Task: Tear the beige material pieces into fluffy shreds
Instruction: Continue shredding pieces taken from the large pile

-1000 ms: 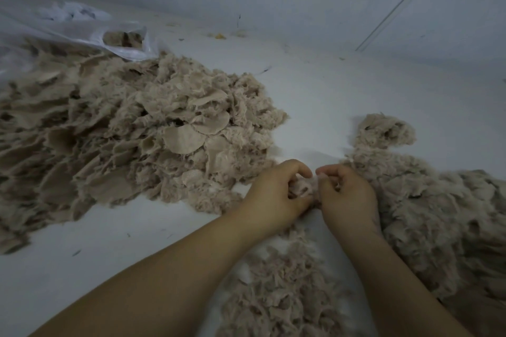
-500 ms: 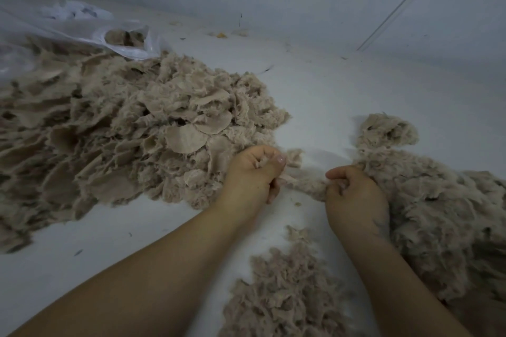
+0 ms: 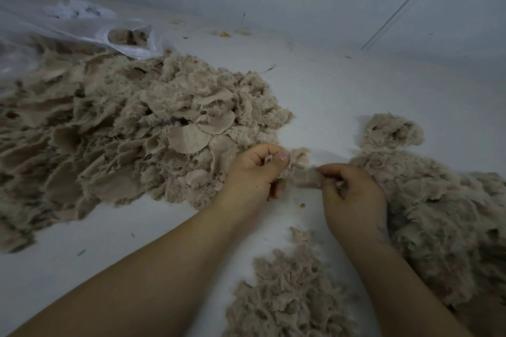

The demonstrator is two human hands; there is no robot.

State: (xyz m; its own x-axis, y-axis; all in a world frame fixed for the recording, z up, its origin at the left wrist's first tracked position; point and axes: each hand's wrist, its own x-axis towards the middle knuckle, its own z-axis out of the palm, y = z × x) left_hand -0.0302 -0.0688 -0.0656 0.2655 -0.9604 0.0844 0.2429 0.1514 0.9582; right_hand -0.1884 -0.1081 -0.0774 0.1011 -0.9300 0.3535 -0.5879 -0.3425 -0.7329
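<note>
Now your left hand (image 3: 256,172) and right hand (image 3: 353,194) pinch one beige piece (image 3: 302,169) between them. Fluffy shreds (image 3: 438,213) sit right (lots done), but the big pile (image 3: 123,139) waits.

A second earlier the left hand (image 3: 256,172) and right hand (image 3: 349,194) had been pressed together over one beige piece (image 3: 302,169). They then drew apart, the left hand moving toward the pile of whole pieces (image 3: 131,139), and the piece stretched into a frayed strip between their pinching fingers. In the last half second they barely moved.
</note>
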